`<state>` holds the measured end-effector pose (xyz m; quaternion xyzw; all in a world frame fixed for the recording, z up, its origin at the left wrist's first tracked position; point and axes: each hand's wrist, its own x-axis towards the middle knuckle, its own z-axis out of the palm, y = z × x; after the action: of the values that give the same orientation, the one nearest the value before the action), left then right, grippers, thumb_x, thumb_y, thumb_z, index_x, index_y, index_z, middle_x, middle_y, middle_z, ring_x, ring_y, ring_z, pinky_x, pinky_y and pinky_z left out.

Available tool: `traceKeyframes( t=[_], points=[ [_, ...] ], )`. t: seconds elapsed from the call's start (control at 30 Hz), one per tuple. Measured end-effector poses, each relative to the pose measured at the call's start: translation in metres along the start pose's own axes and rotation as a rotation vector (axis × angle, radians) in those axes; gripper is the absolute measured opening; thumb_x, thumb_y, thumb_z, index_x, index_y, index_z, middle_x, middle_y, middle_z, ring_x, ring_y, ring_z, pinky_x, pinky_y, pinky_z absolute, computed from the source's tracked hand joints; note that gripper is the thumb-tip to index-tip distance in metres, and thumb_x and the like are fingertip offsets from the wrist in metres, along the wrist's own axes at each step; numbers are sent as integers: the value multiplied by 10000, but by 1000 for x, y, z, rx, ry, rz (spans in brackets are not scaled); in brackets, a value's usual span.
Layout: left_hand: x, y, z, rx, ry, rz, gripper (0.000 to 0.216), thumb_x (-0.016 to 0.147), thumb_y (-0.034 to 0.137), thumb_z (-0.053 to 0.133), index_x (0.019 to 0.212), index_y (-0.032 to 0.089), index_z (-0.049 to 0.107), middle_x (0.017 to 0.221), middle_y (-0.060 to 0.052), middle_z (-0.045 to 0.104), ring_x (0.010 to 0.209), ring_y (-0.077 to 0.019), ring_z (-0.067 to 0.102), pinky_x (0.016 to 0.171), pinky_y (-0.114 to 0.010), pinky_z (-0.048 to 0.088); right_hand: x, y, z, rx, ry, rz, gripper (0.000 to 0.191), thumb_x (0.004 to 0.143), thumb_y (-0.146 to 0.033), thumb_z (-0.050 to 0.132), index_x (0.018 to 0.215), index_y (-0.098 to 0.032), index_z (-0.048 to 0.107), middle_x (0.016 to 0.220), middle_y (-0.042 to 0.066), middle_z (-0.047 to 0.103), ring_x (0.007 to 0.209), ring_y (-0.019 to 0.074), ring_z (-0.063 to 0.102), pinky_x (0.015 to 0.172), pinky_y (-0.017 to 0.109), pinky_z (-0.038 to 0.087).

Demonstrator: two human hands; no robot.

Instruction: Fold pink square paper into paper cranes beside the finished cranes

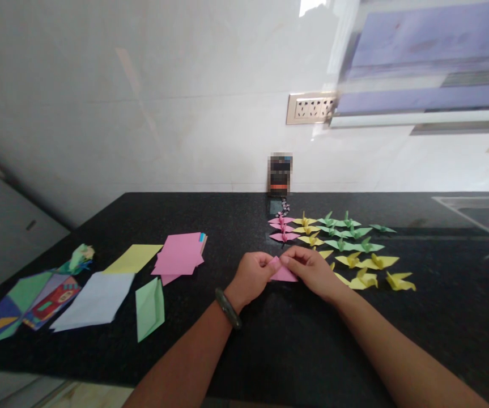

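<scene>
1 pc. folded pink paper, triangular [284, 276], over blk. speckled stone countertop [278, 354]; L hand [250, 279] & R hand [312, 271] both pinching it. Beyond & to R: pink/yellow/grn. folded-paper cranes [341, 246]. To L: sq. pink paper sheets [179, 256], stacked.

I have a dark speckled counter [269, 362] below me. On its left I see pink sheets [178, 255], a yellow sheet [131, 258], white paper [95, 300], a folded green sheet [149, 311] and a colourful packet [52, 300]. Right of the middle I find folded paper birds: pink birds [284, 237] leftmost, green birds [341, 245] farther right, yellow birds [378, 261] between and nearer.
</scene>
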<state>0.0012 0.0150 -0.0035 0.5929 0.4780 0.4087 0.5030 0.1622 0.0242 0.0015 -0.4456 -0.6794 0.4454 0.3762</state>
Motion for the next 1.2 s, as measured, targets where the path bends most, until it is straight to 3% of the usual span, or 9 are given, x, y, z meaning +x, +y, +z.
traceKeyframes(
  t=[0.3,0.47,0.73,0.93,1.07,1.2],
  points=[
    [0,3,0,96,-49,37,298,688,369,563,508,133,535,466,35,412,447,-66,322,429,-203,231,0,-1,4,-70,36,14,199,729,-325,558,619,-161,576,596,-10,540,558,109,464,534,228,376],
    [0,2,0,33,-46,21,291,667,376,594,520,127,565,479,30,441,457,-67,338,443,-202,250,2,2,5,-76,38,-20,205,736,-330,546,620,-163,565,617,-1,550,582,117,476,562,237,391],
    [4,0,-4,-126,75,-12,255,643,355,632,604,104,611,531,8,528,487,-79,419,483,-210,315,2,6,6,-183,28,-44,214,791,-324,478,636,-176,498,557,-26,459,532,106,419,502,223,345],
    [3,3,-4,-144,74,-30,237,637,330,642,623,95,614,540,1,541,489,-77,425,483,-207,322,1,0,0,-337,3,-182,185,803,-254,449,633,-183,462,618,-14,461,592,116,426,555,234,347],
    [3,5,-4,-135,65,-45,247,657,337,619,622,93,598,532,4,523,484,-74,420,475,-202,321,1,-1,-7,-328,-42,-160,185,815,-260,446,650,-182,476,598,-22,464,579,112,434,553,230,350],
    [4,2,-4,-121,6,-50,270,687,370,578,641,104,577,527,18,492,479,-76,416,468,-200,330,3,3,-4,-285,28,-171,180,814,-299,468,711,-173,543,682,6,550,651,128,497,608,240,388]
  ],
)
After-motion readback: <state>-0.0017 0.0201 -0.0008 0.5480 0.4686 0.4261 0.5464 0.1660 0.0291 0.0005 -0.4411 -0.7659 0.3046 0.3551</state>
